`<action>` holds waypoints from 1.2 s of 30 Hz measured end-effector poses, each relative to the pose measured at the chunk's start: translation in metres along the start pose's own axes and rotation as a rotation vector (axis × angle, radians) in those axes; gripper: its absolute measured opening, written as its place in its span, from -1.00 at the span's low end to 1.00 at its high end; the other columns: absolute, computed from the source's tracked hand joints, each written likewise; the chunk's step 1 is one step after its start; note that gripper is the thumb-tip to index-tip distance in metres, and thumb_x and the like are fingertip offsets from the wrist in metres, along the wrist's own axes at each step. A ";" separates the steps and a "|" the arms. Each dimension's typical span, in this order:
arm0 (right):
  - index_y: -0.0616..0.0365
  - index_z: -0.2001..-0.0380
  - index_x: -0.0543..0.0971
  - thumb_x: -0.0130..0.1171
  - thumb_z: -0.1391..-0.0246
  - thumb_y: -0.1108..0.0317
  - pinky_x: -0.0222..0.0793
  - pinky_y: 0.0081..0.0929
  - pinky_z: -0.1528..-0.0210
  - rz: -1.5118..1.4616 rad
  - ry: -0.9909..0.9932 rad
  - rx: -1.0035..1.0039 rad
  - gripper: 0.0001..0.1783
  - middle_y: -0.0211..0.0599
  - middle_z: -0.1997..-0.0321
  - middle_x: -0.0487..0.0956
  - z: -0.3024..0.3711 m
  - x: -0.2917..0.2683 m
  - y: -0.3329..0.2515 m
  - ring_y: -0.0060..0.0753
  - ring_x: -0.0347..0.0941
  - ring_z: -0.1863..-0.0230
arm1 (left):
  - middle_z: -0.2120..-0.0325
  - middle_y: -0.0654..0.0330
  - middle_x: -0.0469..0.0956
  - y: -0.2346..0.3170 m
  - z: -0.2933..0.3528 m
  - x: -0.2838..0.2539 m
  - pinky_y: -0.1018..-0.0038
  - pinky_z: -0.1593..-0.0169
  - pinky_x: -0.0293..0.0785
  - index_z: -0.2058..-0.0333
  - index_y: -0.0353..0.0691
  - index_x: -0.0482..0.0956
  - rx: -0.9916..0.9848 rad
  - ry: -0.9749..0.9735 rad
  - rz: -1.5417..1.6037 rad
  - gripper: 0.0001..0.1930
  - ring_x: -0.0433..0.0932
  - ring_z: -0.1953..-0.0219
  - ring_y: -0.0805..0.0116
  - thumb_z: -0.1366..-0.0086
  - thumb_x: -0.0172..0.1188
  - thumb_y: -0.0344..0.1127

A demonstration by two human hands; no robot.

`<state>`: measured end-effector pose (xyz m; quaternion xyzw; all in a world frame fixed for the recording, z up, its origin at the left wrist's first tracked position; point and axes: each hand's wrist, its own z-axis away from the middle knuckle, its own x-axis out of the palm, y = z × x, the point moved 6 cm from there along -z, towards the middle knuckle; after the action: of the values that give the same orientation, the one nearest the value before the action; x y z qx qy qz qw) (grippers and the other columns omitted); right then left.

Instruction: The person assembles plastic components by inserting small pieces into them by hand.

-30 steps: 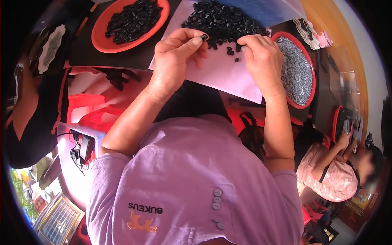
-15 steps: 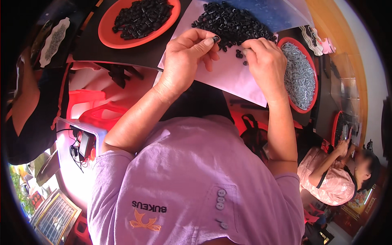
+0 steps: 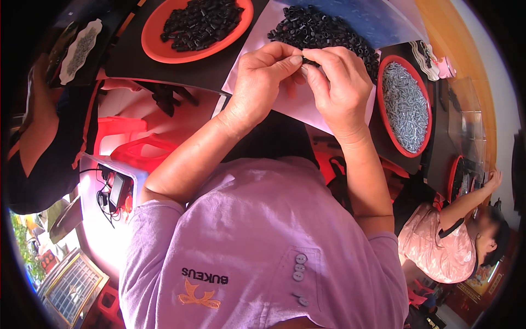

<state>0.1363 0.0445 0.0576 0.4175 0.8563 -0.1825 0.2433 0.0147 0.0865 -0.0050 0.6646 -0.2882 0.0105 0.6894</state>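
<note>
My left hand (image 3: 260, 79) and my right hand (image 3: 341, 82) meet fingertip to fingertip over a pale pink sheet (image 3: 282, 104) on the table. Both are closed in a pinch around a small black plastic piece (image 3: 307, 61), mostly covered by the fingers. Whether a second part is between them, I cannot tell. Just beyond the hands, on the sheet, lies a heap of small black plastic pieces (image 3: 323, 30), some looking like short hollow tubes.
Left of the sheet, an orange-red basin (image 3: 156, 54) holds black pieces. At right stands a red basin (image 3: 382, 118) of silvery screws (image 3: 406, 104). A white scalloped tray (image 3: 82, 49) lies far left. One person (image 3: 441, 241) sits at right, another person's arm (image 3: 41, 126) shows at left.
My right hand has left the heap's near edge and moved left to my left hand. The fingertips now meet at the small black piece. The person at right has raised an arm.
</note>
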 end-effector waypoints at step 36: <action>0.06 0.49 0.60 0.24 0.14 0.41 0.30 -0.24 0.16 0.379 -0.446 0.082 -0.94 -0.41 0.36 0.50 0.020 0.002 0.036 -0.24 0.44 0.20 | 0.40 0.15 0.59 -0.003 0.000 0.001 0.60 0.41 0.47 0.21 -0.43 0.56 -0.003 -0.053 -0.015 -0.86 0.55 0.43 0.48 -0.38 0.09 -0.45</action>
<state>0.1697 0.0564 0.0365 0.5290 0.6804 -0.2554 0.4381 0.0166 0.0861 -0.0069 0.6656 -0.3013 -0.0127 0.6827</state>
